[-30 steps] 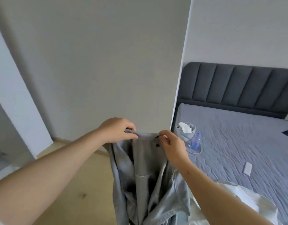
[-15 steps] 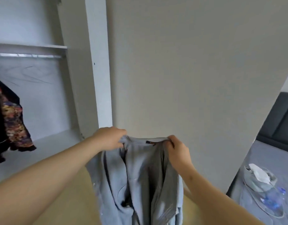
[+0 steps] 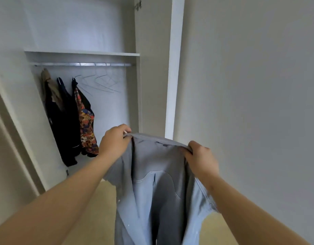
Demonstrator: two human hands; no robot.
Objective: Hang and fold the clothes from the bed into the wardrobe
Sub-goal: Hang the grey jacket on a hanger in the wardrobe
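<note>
I see both arms stretched forward; my left hand (image 3: 115,141) and right hand (image 3: 200,157) each pinch the collar of the grey shirt (image 3: 158,188), which hangs before the open wardrobe (image 3: 81,53).

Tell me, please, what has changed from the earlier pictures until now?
The person turned left, from the bed toward the open wardrobe. The bed left the view, and the rail, hung clothes and bare hangers came into view. The grey shirt was carried along. Unchanged: the left hand and the right hand still pinch the shirt's top edge, and it hangs between them.
</note>
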